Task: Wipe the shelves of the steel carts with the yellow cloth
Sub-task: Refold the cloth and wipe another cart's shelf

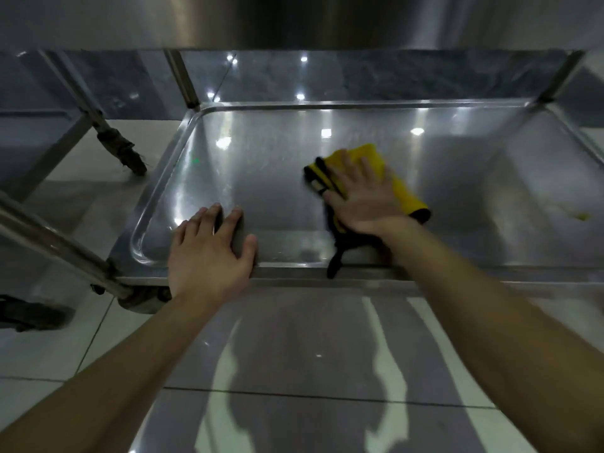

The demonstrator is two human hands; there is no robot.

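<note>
- Right hand [362,201]: fingers spread flat, palm pressing the yellow cloth [405,194] onto the lower shelf [261,165] near its middle; nothing is gripped.
- Left hand [209,253]: at 8 o'clock of the cloth, fingers straight, resting on the front rim, holding nothing; it probably steadies the shelf.
- Good practice: even palm pressure and overlapping strokes toward the yellowish smear [581,216] at 3 o'clock, then into the corners.

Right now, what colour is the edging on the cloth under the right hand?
Black, trimming the yellow cloth under the right hand; head view.
</note>
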